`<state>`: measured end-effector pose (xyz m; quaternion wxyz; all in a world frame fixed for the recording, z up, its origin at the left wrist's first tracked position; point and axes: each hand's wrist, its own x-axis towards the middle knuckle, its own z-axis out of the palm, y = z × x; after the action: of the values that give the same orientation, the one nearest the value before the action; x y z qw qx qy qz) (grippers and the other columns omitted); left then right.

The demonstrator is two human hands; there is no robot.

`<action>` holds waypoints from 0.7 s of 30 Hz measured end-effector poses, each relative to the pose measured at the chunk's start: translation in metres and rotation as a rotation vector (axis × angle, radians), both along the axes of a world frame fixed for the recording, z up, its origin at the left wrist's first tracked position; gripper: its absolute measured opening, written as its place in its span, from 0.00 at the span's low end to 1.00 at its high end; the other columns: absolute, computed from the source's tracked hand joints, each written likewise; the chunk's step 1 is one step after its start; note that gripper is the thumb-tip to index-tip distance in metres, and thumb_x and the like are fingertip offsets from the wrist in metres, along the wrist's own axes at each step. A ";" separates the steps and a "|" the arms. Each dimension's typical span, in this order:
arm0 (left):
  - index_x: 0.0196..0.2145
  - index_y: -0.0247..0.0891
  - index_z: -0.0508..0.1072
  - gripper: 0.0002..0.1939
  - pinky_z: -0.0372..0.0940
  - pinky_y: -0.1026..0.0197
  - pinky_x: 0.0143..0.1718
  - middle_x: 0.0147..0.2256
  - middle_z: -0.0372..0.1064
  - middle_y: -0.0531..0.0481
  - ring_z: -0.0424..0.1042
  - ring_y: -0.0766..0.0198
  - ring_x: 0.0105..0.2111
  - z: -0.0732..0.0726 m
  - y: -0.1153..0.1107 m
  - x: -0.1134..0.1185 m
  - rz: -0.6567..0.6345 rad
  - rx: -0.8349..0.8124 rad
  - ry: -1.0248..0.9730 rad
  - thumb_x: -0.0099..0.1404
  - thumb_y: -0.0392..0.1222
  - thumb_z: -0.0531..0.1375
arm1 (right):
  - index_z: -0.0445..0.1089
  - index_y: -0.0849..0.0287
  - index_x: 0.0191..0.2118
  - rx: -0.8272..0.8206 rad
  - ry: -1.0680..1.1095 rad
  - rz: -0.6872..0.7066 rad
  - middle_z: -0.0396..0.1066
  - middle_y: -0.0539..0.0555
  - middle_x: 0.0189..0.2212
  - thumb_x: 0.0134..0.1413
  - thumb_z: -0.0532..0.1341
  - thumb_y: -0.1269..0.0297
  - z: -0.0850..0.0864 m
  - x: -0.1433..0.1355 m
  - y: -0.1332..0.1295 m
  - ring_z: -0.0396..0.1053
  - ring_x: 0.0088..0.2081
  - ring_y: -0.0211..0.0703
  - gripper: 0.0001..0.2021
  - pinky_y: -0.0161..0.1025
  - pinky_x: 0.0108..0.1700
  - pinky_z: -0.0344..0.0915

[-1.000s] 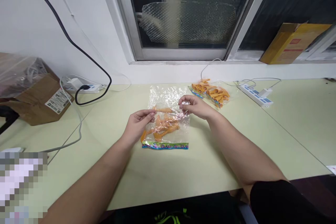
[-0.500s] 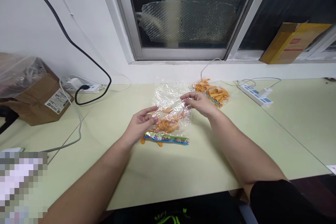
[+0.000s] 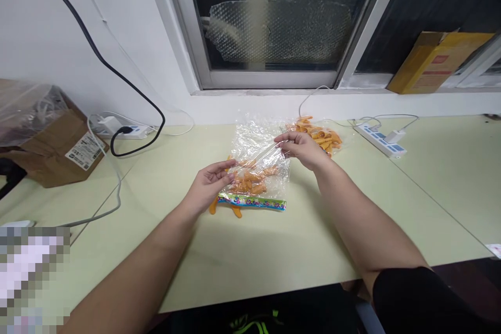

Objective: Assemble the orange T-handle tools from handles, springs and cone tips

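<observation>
Head view: at far left, a cardboard box [image 3: 50,159] is being seen on the table [image 3: 250,255], then a black cable [image 3: 88,36] being led to a power strip [image 3: 139,132]. Further right, the left hand [image 3: 207,185] is being held at the left side of a clear bag [image 3: 254,133], thumb and forefinger being parted at the tips; whether film is being gripped there cannot be told. On the middle of the table, orange pieces [image 3: 249,186] are being seen through the bag, two ends being exposed past its printed strip [image 3: 254,202]. By the right hand [image 3: 303,148], the bag is being pinched between thumb and fingertips, a taut fold being stretched between the hands. Beyond that hand, a second bag [image 3: 331,140] of orange pieces is being partly hidden. At right, another power strip [image 3: 379,141] is being seen, with a yellow carton [image 3: 436,65] being propped against the window.
</observation>
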<state>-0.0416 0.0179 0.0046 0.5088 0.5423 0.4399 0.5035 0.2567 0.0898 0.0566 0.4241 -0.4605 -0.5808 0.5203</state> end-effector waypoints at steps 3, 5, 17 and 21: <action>0.54 0.39 0.79 0.29 0.75 0.55 0.50 0.53 0.77 0.39 0.77 0.53 0.50 -0.003 0.002 0.000 0.022 -0.001 -0.056 0.56 0.49 0.75 | 0.77 0.55 0.41 0.014 -0.001 0.003 0.77 0.53 0.32 0.52 0.69 0.67 -0.001 0.002 0.001 0.70 0.30 0.38 0.09 0.38 0.35 0.70; 0.55 0.38 0.77 0.31 0.75 0.54 0.51 0.51 0.78 0.38 0.77 0.52 0.52 -0.004 0.004 -0.001 0.039 -0.019 -0.088 0.56 0.49 0.75 | 0.76 0.55 0.42 0.035 0.017 0.014 0.78 0.53 0.34 0.51 0.69 0.66 -0.002 0.004 0.002 0.72 0.32 0.39 0.11 0.39 0.37 0.70; 0.39 0.36 0.81 0.21 0.75 0.65 0.39 0.45 0.80 0.43 0.76 0.67 0.33 0.002 0.006 0.002 0.137 -0.115 -0.242 0.50 0.46 0.77 | 0.71 0.54 0.39 0.077 0.076 0.054 0.78 0.52 0.34 0.47 0.73 0.60 -0.002 0.007 0.003 0.73 0.35 0.40 0.15 0.40 0.40 0.69; 0.38 0.37 0.79 0.21 0.73 0.66 0.35 0.37 0.80 0.48 0.74 0.70 0.29 0.005 0.006 0.002 0.192 -0.156 -0.340 0.47 0.43 0.79 | 0.68 0.54 0.38 0.083 0.092 0.074 0.77 0.51 0.33 0.47 0.73 0.60 -0.003 0.009 0.003 0.74 0.35 0.40 0.15 0.41 0.41 0.70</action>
<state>-0.0398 0.0243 0.0092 0.5659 0.3642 0.4352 0.5982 0.2654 0.0929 0.0540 0.4495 -0.3965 -0.5984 0.5316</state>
